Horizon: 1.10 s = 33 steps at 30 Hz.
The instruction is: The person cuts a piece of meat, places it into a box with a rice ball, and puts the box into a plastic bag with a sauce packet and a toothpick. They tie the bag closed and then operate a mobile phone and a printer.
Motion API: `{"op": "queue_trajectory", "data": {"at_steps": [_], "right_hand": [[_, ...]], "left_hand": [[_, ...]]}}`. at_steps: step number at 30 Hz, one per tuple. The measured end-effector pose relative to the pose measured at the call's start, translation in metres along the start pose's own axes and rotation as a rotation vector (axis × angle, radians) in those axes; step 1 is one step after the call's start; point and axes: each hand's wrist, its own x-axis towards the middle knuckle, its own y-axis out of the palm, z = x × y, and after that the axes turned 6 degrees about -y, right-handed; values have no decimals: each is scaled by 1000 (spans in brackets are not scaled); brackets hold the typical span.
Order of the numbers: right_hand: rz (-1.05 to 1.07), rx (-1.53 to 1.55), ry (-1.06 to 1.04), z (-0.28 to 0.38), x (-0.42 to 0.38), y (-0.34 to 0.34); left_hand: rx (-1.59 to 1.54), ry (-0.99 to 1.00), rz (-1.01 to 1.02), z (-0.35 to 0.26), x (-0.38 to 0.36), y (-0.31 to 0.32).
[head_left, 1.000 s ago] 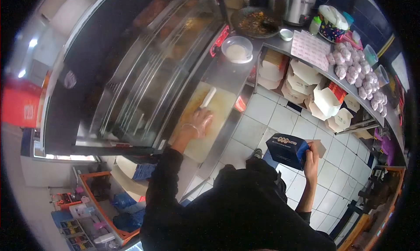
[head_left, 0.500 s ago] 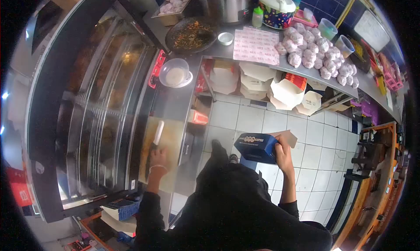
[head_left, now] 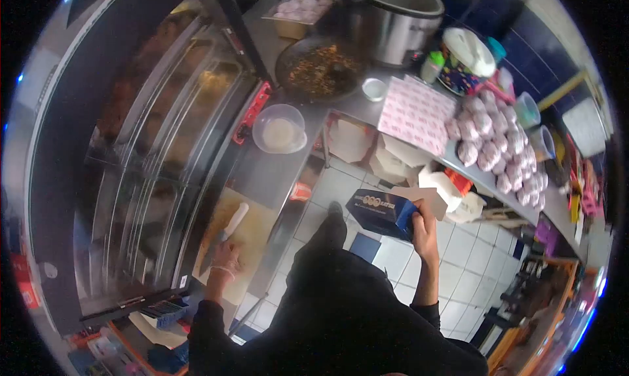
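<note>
My right hand is closed round the side of a dark blue takeaway box with printed lettering. Its pale flap sticks out open beyond my fingers, above the floor. On the left, my left hand is palm down over a cutting board. A knife with a white handle lies on the board, its blade end close to my fingers. The fingers are blurred, and whatever is under them is hidden.
A glass-fronted display cabinet stands left of the board. Behind are a plastic tub, a pan of brown bits, a large cooker, printed paper sheets and many wrapped balls. Open boxes sit below the counter.
The view has turned and shifted, so the counter sits lower and further right. My left hand stays at the board near the knife. The blue box stays in my right hand, slightly tilted.
</note>
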Motion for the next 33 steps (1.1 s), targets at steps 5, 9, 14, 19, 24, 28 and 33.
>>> {"op": "queue_trajectory", "data": {"at_steps": [5, 9, 14, 19, 24, 28, 33], "right_hand": [[60, 30, 0, -10, 72, -4], [61, -13, -17, -16, 116, -14], [-3, -203, -14, 20, 159, -29], [70, -596, -458, -6, 203, -39], [253, -826, -477, -146, 216, -35], [243, -849, -458, -205, 220, -43], [174, -759, -473, -212, 230, -52]], "left_hand": [[15, -53, -54, 2, 7, 1], [-144, -246, -42, 9, -2, 29], [-288, -370, -71, 15, -1, 32], [-891, -458, -377, -38, 81, 5], [-1557, -183, -204, -218, 253, -97], [-1636, 226, 221, -419, 375, -179], [-890, 487, 262, -560, 496, -137]]}}
